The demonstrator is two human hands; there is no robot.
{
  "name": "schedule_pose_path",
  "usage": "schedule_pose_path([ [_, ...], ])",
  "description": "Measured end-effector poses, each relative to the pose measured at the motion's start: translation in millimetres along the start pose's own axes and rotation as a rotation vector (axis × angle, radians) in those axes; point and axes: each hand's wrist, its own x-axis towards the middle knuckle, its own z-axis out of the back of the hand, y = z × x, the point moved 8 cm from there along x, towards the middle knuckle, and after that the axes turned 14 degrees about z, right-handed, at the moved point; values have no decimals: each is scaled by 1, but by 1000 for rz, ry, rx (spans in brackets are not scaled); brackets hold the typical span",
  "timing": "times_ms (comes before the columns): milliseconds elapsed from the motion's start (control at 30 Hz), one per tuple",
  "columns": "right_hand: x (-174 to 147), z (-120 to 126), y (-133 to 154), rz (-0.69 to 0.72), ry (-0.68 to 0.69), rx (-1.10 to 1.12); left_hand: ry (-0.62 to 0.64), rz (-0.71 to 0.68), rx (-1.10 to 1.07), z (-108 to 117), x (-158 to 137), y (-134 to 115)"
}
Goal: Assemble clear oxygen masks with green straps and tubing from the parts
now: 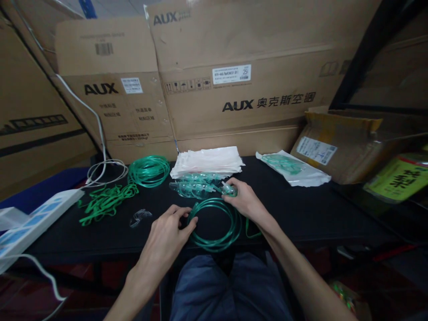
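Note:
A coil of green plastic tubing (216, 245) lies near the table's front edge. My left hand (169, 229) is at its left side, thumb and fingers closed around the tubing. At the coil's upper right, my right hand (245, 200) grips a small clear plastic piece (229, 190) with a white tip; the fingers partly cover it, and its exact kind is unclear. Just beyond the coil lie several clear greenish masks (195, 187). Behind them is a stack of white packets (207, 160). A thin green strap (252, 234) pokes out beneath my right forearm.
On the left are another green tubing coil (149, 171), green elastic straps (107, 200), small clear strips (139, 217) and a white power strip (36, 223). A packaged green item (287, 166) and an open cardboard box (331, 142) stand right. Large cartons (267, 53) line the back.

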Motion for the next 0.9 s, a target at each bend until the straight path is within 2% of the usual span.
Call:
schedule_pose_path([
  [233,-28,-3,22,91,114,-57,203,-84,-20,-4,7,-4],
  [367,-39,-9,33,124,160,-99,248,-237,-27,-9,8,-19],
  [533,-47,-18,38,129,166,-100,282,-450,-40,-15,5,-40],
  [800,-60,-17,53,185,255,-77,272,-650,-82,-21,16,-59],
  [900,-63,-15,57,213,267,-51,217,-659,-48,-19,15,-64],
])
